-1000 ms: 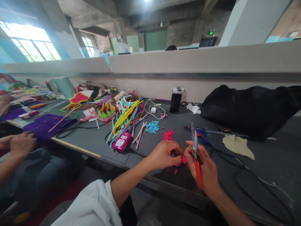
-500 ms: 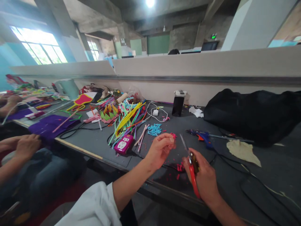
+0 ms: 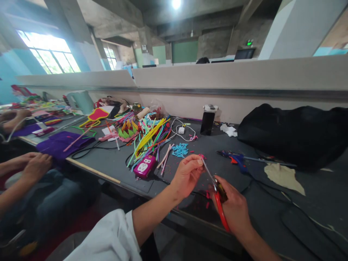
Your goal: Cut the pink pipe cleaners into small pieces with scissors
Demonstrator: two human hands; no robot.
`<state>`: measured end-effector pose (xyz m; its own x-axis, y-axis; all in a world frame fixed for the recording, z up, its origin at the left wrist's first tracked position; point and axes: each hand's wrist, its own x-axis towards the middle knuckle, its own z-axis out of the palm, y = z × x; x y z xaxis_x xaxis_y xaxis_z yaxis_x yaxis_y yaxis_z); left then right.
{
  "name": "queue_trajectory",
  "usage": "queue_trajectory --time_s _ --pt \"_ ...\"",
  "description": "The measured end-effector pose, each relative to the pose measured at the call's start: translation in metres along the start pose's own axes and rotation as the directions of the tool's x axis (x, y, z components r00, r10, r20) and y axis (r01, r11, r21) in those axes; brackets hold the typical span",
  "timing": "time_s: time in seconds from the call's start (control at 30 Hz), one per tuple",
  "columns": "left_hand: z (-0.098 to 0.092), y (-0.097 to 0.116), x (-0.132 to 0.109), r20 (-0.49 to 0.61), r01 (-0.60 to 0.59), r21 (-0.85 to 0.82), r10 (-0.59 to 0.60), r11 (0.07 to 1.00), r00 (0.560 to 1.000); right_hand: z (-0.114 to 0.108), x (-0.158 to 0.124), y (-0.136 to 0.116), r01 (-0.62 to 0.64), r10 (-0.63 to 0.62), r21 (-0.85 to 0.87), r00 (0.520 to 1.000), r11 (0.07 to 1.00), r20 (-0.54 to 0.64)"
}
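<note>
My left hand (image 3: 187, 175) pinches a small pink pipe cleaner piece (image 3: 202, 156) between thumb and fingertips above the table. In my right hand (image 3: 235, 204) is a pair of scissors (image 3: 221, 212) with red handles. Their blades point up and left, the tips at the pink piece by my left fingertips. Beneath and between the hands, pink cut bits (image 3: 208, 194) lie scattered on the dark table. Just beyond my left hand is a little heap of short blue pieces (image 3: 179, 150).
Left of centre lie a bundle of coloured pipe cleaners (image 3: 150, 136) and a purple power socket (image 3: 145, 166). A blue glue gun (image 3: 239, 161), a black bag (image 3: 293, 134) and a dark bottle (image 3: 208, 122) stand to the right and back. A co-worker's hands (image 3: 36, 166) hold purple cloth (image 3: 62, 143).
The scissors have moved up and left, so their tips now meet the pink piece at my left fingertips. The left hand has stayed almost in place.
</note>
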<state>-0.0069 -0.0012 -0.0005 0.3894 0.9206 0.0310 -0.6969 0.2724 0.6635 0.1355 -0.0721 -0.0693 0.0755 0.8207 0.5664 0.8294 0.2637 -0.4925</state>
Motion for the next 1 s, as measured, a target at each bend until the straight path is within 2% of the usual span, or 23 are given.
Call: queue_trajectory --time_s 0.63,1.0 --pt "-0.0003 -0.0030 -0.0028 0.018 -0.057 0.011 0.057 0.998 0.998 0.0086 -0.0064 0.0057 0.122 -0.124 -0.021 0.987 0.992 -0.105" --pt "0.0016 -0.0018 -0.0027 -0.001 -0.053 0.020 0.053 0.998 0.999 0.0079 -0.0061 0.0046 0.155 -0.158 -0.036 0.980 0.987 -0.120"
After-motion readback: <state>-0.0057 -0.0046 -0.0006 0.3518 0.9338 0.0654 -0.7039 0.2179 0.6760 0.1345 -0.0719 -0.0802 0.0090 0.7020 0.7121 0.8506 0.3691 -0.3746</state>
